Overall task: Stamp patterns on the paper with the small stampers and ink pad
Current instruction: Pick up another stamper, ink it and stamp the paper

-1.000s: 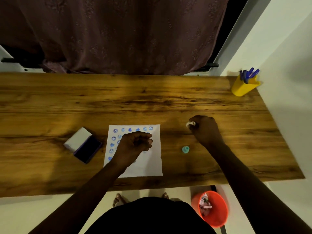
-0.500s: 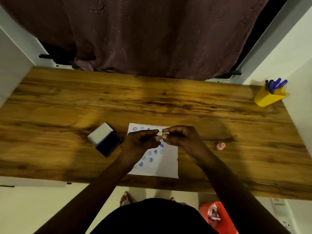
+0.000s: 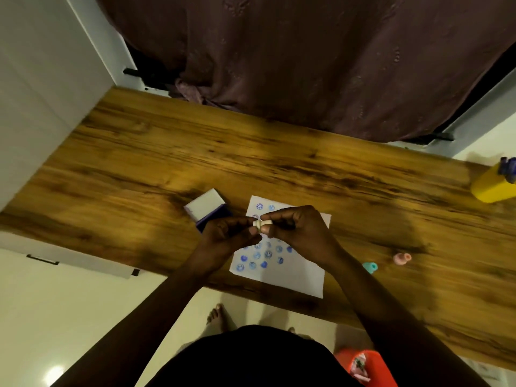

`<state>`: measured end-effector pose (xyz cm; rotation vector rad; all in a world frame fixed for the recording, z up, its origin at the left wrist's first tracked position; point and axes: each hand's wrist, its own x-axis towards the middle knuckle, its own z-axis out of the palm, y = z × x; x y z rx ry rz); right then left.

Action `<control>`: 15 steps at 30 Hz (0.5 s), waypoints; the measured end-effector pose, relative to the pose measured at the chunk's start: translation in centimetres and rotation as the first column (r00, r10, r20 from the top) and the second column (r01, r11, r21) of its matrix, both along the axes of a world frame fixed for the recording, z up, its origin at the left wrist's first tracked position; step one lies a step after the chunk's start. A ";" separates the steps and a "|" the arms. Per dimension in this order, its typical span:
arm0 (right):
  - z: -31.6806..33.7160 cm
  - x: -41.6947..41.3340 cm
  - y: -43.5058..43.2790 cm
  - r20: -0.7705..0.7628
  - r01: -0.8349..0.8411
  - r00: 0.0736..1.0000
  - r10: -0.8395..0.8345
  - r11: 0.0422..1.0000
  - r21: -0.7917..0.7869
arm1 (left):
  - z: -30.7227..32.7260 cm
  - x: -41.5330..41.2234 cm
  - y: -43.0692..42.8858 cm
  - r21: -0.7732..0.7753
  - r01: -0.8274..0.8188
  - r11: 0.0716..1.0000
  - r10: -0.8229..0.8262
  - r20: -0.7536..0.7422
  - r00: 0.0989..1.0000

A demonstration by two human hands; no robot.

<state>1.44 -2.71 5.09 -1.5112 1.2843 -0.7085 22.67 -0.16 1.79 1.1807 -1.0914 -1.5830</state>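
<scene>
A white sheet of paper (image 3: 296, 277) lies near the table's front edge, with several blue stamped marks on its left half. Above it my left hand (image 3: 226, 241) and my right hand (image 3: 296, 230) meet, both pinching a small cream stamper (image 3: 261, 225) between their fingertips. The open ink pad (image 3: 208, 209), white lid up and dark blue pad beside it, sits just left of the paper, partly behind my left hand. A teal stamper (image 3: 370, 266) and a pink stamper (image 3: 402, 258) lie on the wood to the right of the paper.
The wooden table (image 3: 279, 163) runs along a dark curtain (image 3: 307, 57). A yellow pen holder (image 3: 492, 188) with blue pens stands at the far right. A white wall (image 3: 36, 88) bounds the left end. A red bin (image 3: 365, 367) sits on the floor below right.
My right hand brought the cream stamper from the right side of the table over the paper, and both hands now hold it. The camera has swung left, shifting the scene rightward.
</scene>
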 end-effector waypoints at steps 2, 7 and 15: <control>0.2 1.1 -0.2 -0.016 -0.068 0.998 0.067 0.997 -0.034 | -0.3 1.2 0.4 0.033 -0.014 0.999 0.014 0.001 1.000; 0.4 3.4 -1.4 -0.060 -0.164 0.986 0.158 0.980 -0.114 | -1.0 5.0 1.5 0.144 -0.065 0.987 0.085 -0.137 0.987; -1.0 7.8 -3.6 -0.434 -0.295 0.886 0.164 0.921 -0.254 | -2.5 10.7 2.0 0.187 -0.250 0.950 0.277 -0.135 0.952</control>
